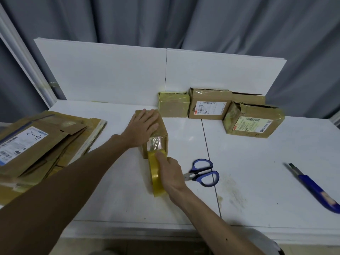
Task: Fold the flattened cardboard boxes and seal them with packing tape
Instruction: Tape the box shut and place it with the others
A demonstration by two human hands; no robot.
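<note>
On the worktop, left hand spread flat steadies the box, right hand grips the tape mid-seal; next likely needs the scissors.

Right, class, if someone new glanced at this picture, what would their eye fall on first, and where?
At the centre of the white table, the left hand lies flat on a small cardboard box while the right hand holds a roll of yellow tape against its near end. Blue-handled scissors lie just right of that hand, and a stack of flattened boxes sits at the left edge.
</note>
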